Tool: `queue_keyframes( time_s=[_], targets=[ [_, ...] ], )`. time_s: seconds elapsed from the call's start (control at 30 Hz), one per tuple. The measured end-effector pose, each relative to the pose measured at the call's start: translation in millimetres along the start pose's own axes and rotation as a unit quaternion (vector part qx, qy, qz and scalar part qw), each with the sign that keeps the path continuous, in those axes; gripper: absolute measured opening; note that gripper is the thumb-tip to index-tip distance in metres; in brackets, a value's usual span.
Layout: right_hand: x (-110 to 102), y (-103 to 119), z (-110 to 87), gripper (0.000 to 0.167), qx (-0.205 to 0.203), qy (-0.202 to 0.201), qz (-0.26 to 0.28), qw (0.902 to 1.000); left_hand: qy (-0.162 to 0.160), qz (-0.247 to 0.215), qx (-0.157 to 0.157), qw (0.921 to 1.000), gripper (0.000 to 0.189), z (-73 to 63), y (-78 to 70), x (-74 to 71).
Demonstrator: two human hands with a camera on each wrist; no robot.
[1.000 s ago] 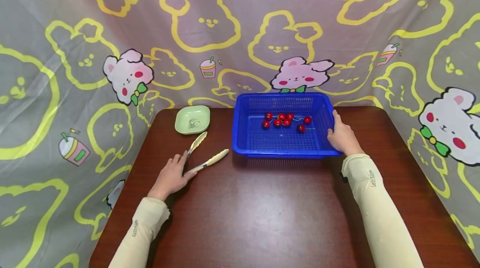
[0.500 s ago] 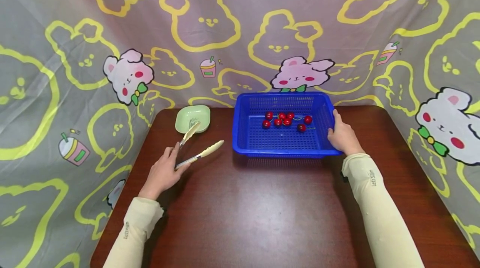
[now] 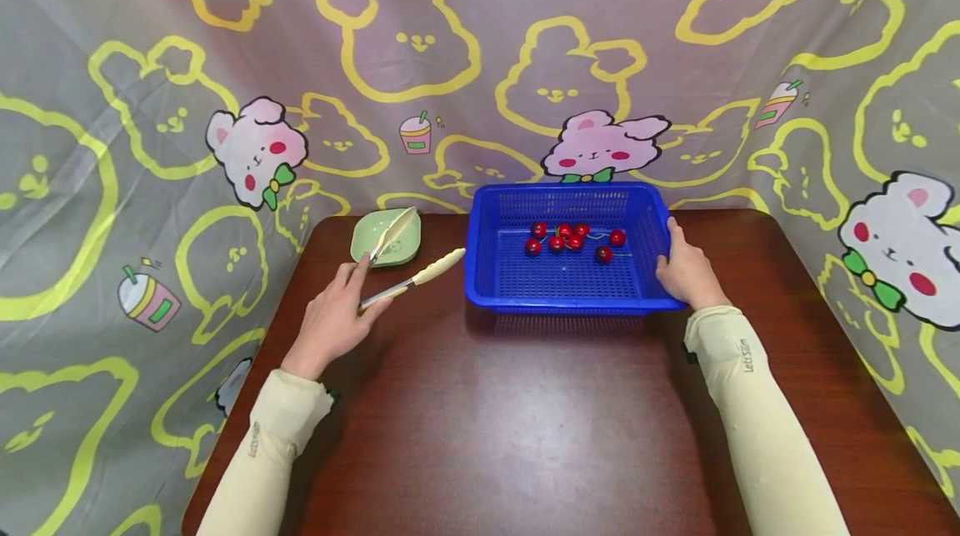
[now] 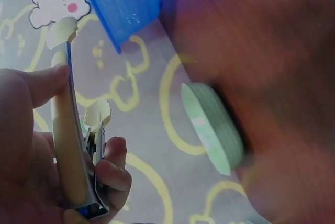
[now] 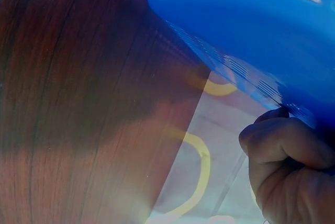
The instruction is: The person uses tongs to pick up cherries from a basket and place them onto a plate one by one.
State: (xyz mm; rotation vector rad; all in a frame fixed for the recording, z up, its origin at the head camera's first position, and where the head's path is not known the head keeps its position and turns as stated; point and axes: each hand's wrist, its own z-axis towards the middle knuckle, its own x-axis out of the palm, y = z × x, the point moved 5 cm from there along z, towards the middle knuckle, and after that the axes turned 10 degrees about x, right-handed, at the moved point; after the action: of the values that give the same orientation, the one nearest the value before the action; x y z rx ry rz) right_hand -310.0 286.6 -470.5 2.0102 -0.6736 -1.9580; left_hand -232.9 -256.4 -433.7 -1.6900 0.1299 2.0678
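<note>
Left hand (image 3: 333, 323): gripping the tongs (image 3: 426, 273), left of centre in the head view.
Tongs: extending up-right from that hand, arms standing apart, one tip overlapping the green dish (image 3: 365, 237).
Right hand (image 3: 690, 271): gripping the blue basket (image 3: 570, 304) by its right rim.
Cherries (image 3: 556, 245): lying inside the basket, between both hands.
Desk (image 3: 517, 428): bearing dish, basket.

Spread tongs (image 3: 429, 272) slant beside a blue basket (image 3: 562, 303).

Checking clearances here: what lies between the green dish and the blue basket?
In the head view, one cream tip of the tongs shows between the green dish and blue basket, with brown tabletop around it.
</note>
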Motion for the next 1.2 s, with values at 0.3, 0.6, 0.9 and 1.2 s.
queue_keyframes(
  time_s=[0.3, 0.6, 0.9, 1.2],
  targets=[
    [2, -1, 1.2, 0.075, -0.001, -0.001, 0.0, 1.0, 0.006, 0.017, 0.033, 0.9993, 0.085, 30.5, -29.5, -3.8],
    [0, 1, -0.6, 0.075, -0.005, -0.009, -0.003, 0.9999, 0.02, 0.035, 0.067, 0.9969, 0.082, 70.3, -57.5, 4.2],
    [1, 1, -0.1, 0.075, -0.006, -0.006, -0.004, 1.0, 0.059, 0.057, 0.099, 0.9917, 0.081, 103.9, -83.0, 18.2],
    [1, 1, 0.3, 0.076, -0.004, -0.004, -0.006, 1.0, 0.096, 0.094, 0.122, 0.9834, 0.079, 127.7, -100.0, 33.4]
  ],
)
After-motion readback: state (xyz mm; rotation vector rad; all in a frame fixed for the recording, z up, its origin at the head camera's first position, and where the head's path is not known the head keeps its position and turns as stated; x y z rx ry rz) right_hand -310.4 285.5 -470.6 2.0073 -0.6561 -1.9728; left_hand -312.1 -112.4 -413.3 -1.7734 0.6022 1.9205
